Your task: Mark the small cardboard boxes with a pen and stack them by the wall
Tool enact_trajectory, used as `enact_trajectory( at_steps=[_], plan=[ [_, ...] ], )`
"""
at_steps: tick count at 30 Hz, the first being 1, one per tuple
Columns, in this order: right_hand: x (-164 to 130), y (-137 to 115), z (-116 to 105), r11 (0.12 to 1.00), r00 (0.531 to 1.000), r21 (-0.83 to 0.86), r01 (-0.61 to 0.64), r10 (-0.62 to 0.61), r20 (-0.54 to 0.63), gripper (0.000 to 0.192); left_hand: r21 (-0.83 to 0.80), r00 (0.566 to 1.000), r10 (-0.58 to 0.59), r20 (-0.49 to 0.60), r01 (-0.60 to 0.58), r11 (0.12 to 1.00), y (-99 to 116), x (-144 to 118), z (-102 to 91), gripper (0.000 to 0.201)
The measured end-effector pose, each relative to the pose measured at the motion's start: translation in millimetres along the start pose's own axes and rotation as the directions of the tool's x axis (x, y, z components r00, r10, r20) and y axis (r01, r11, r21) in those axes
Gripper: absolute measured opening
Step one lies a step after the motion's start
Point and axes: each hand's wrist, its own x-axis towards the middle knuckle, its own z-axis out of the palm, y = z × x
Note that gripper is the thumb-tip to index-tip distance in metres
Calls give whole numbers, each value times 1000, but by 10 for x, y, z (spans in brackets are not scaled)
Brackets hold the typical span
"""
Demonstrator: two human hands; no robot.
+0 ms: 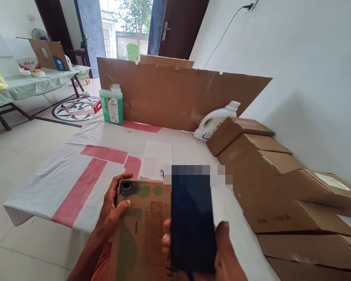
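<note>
My left hand (111, 208) grips the upper left corner of a brown printed cardboard piece (137, 230), its thumb on the near face. Green blotches, stamped characters and a dark-rimmed hole mark that face. My right hand (226, 249) is wrapped round a smartphone (193, 222), held upright with its dark screen toward me. The phone covers the right part of the cardboard. Beyond the cardboard's top edge, a white paper sheet (156, 156) lies on the table cloth (84, 210). A small dark, slim object (162, 174) shows beside it, mostly hidden.
Stacked cardboard boxes (266, 187) line the right side by the wall. A cardboard panel (160, 93) stands across the table's far end. Before it are a green liquid jug (112, 105) and a white detergent bottle (215, 121). Another covered table (38, 88) stands at the left.
</note>
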Motion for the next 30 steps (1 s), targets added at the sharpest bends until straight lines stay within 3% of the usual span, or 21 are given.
enact_trajectory(
  at_steps=[1, 2, 4, 6, 8, 11, 14, 18, 25, 27, 28, 30],
  plan=[
    [76, -69, -113, 992, 987, -47, 117, -122, -106, 74, -14, 1000, -19, -14, 18, 1000, -2, -5, -13, 60],
    [174, -131, -261, 967, 944, -118, 226, -248, -219, 72, -25, 999, -34, -25, 33, 999, -6, -7, -25, 61],
    [411, -215, -635, 869, 776, -348, 352, -479, -411, 75, -44, 998, -52, -44, 50, 998, -23, 0, -43, 61],
    [662, -235, -1042, 742, 625, -644, 188, -596, -504, 85, -64, 997, -56, -50, 53, 997, -51, 19, -55, 61],
    [871, -207, -1392, 628, 579, -778, 9, -638, -508, 92, -70, 997, -50, -57, 46, 996, -88, 44, -67, 61],
    [1047, -149, -1709, 563, 573, -817, -126, -631, -523, 88, -53, 997, -39, -67, 35, 998, -148, 80, -85, 60],
    [1095, -146, -1826, 477, 578, -839, -261, -619, -532, 72, -58, 997, -38, -71, 34, 998, -216, 117, -106, 61],
    [1070, -179, -1855, 317, 624, -871, -375, -608, -490, 53, -31, 997, 6, -82, -9, 999, -311, 150, -132, 68],
    [825, -74, -1767, 79, 654, -869, -489, -626, -425, 70, 138, 993, 11, -120, 5, 990, -534, -97, -299, 70],
    [743, 38, -1727, 13, 644, -901, -434, -694, -321, 72, 162, 988, -32, -148, 56, 985, -653, -248, -368, 73],
    [700, 121, -1699, 9, 654, -937, -349, -714, -250, 72, 159, 982, -70, -174, 98, 982, -709, -332, -388, 76],
    [606, 339, -1607, 92, 750, -993, -72, -651, -115, 67, 127, 964, -142, -225, 173, 977, -786, -507, -382, 85]
  ],
)
